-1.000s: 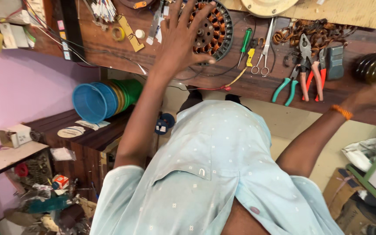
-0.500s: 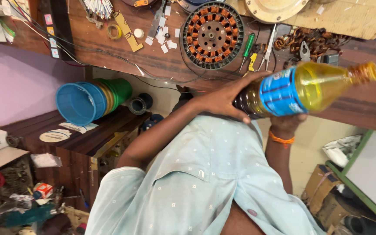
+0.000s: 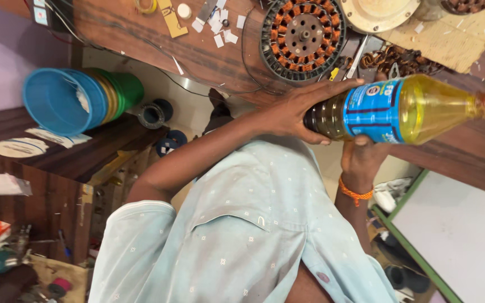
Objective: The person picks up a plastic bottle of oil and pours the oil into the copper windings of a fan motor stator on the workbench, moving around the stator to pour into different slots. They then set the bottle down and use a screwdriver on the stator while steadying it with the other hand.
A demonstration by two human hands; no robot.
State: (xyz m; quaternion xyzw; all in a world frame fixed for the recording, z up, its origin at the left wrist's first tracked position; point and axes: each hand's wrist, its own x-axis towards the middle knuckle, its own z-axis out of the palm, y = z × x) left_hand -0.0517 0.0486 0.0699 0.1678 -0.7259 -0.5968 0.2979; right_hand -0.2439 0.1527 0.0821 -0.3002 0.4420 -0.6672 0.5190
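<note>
A clear plastic bottle (image 3: 422, 109) of yellow liquid with a blue label lies on its side in the air over the near edge of the wooden bench (image 3: 141, 31). Its neck points right. My left hand (image 3: 301, 109) wraps around the bottle's dark base, fingers spread along its side. From underneath, my right hand (image 3: 360, 157), with an orange thread band at the wrist, grips the bottle at the label. My light blue shirt fills the lower middle of the view.
On the bench lie a round motor stator (image 3: 301, 36) with copper windings, a cream round cover (image 3: 377, 14), tangled copper wire (image 3: 402, 59), and small scraps. Stacked blue and green buckets (image 3: 68, 101) stand at left. A white green-edged board (image 3: 461, 235) is at lower right.
My left hand left the stator on the bench and came to the bottle's base. My right hand brought the bottle in from the right; both hands now hold it.
</note>
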